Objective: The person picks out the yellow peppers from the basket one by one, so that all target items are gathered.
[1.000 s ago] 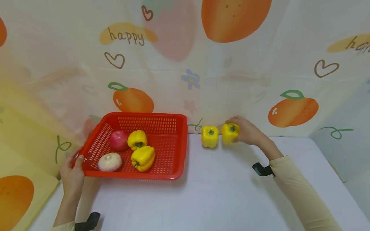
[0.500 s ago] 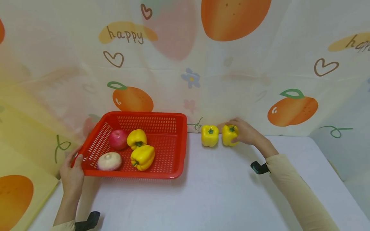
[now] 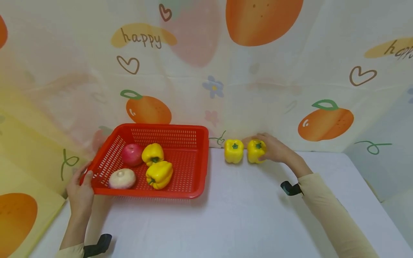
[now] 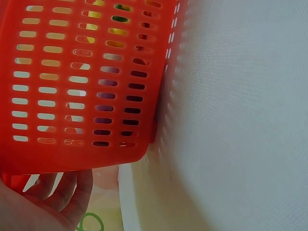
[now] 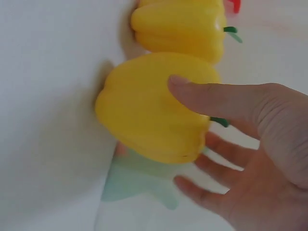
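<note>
A: What's on the left?
B: The left hand [image 3: 80,191] grips the corner of the red basket [image 3: 196,161], fingers curled round its rim.
A: And right?
B: The right hand [image 3: 274,148] cups the right yellow pepper [image 3: 256,151] on the table [image 3: 242,215], fingers spread, thumb touching it

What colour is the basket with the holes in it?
The basket is bright red, clearest in the head view.
</note>
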`<state>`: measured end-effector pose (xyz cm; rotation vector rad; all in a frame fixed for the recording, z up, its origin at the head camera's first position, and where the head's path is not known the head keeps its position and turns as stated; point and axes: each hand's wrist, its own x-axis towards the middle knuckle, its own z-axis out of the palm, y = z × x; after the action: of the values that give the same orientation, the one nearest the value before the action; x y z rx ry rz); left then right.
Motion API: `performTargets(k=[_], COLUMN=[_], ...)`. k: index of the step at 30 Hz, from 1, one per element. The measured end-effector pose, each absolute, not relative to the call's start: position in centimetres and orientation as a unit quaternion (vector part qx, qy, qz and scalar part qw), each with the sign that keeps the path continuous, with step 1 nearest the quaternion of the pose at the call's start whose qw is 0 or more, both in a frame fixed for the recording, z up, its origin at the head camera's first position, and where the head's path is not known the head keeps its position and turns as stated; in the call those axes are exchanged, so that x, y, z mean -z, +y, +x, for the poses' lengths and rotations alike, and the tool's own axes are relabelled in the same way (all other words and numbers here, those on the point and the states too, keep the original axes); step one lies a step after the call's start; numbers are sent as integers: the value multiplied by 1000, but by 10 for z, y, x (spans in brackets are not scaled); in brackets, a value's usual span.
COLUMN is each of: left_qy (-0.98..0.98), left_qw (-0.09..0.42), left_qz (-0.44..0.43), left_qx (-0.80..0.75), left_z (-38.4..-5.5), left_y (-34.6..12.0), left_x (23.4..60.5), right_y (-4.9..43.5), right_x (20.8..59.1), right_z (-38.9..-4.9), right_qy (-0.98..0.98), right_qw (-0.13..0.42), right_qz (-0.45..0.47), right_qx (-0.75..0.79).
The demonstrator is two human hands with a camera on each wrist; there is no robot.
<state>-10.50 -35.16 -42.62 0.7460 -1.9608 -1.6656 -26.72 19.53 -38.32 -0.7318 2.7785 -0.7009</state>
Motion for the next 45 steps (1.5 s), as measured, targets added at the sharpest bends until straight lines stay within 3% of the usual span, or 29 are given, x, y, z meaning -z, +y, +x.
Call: performTargets(k=[8, 18, 35, 45], left_qy=[-735, -695, -691, -706], left_qw=[224, 221, 239, 226], left_qz=[260, 276, 259, 267], left_qx=[585, 626, 631, 616], left_z=[-105, -106, -107, -106], left_y=[-351, -354, -353, -354], left_x=[427, 425, 427, 426], right_y=[191, 145, 55, 3], right_x=[360, 332, 323, 329], right_z=[-263, -254, -247, -229], right_qy=[940, 915, 885, 888], right_qw=[73, 39, 48, 92], right_qz=[-250, -295, -384, -399], right_qx=[219, 274, 258, 209])
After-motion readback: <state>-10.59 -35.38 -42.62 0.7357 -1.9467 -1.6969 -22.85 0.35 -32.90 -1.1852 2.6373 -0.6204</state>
